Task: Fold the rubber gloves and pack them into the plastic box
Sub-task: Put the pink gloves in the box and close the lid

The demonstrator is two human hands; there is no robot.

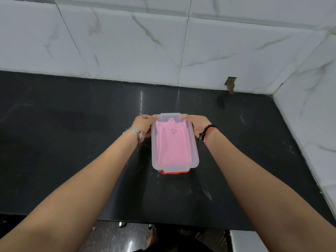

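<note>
Both forearms reach to twelve o'clock; my left grip [143,124] and right grip [197,124] close around the box [195,153] lid's [168,116] far corners, gloves [172,142] inside.

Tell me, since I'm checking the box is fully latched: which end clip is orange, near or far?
The near clip, at the box end closest to the person, is orange. The far clip, between the left hand and right hand, is clear.

Plastic box [175,142] mid-counter [72,142], lid on; folded gloves [172,142] inside box; left hand [143,127] touching box's far-left corner; right hand [197,127] touching far-right corner; tiled wall [163,42] behind box, also to its right.
</note>
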